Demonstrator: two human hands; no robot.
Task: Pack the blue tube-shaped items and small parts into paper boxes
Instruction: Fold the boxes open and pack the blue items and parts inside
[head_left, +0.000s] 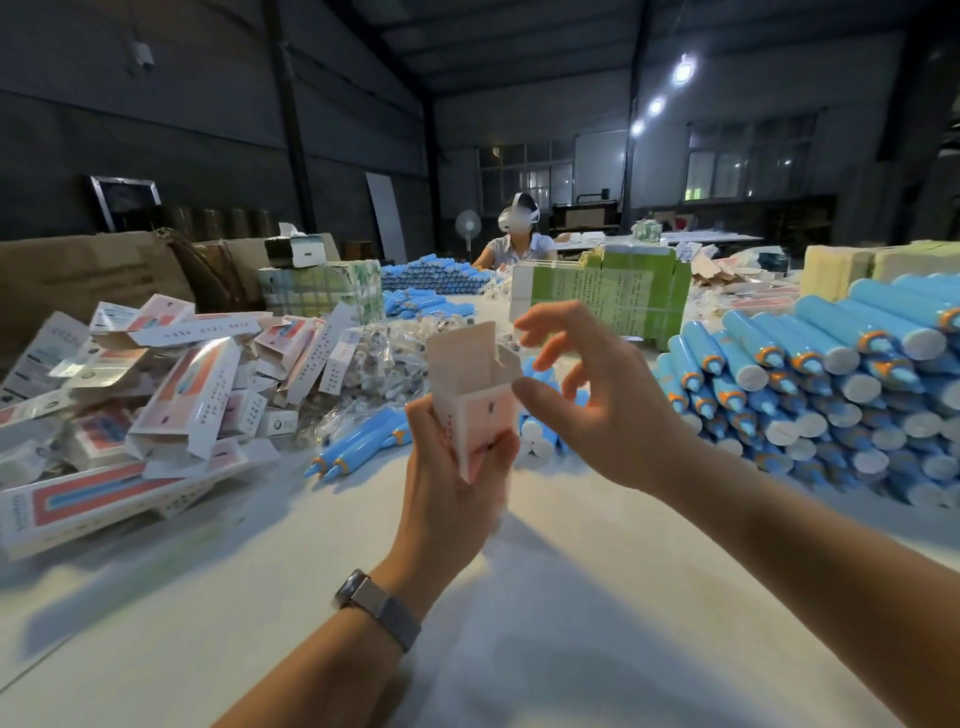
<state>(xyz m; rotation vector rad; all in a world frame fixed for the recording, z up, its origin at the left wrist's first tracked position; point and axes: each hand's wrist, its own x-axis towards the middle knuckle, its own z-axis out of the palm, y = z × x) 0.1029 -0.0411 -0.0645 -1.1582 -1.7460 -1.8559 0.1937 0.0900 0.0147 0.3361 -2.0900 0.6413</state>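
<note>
While the left hand (457, 467) is gripping the lower half of a pink-and-white paper box (475, 395), fingers curled round it, the right hand (587, 395) is hovering just beside the box's open mouth, fingers loosely spread and holding nothing. The box is standing roughly upright, its top flaps raised and its inside apparently empty. Just behind the box, a few loose blue tubes (363, 441) are lying on the white table (519, 597), long axes running toward the person, tips nearest. To the box's right, a large stack of blue tubes (810, 384) is lying closer to the free right hand. Left of the box, folded boxes (171, 395) are piling up; bagged small parts (384, 364) are lying behind it.
</note>
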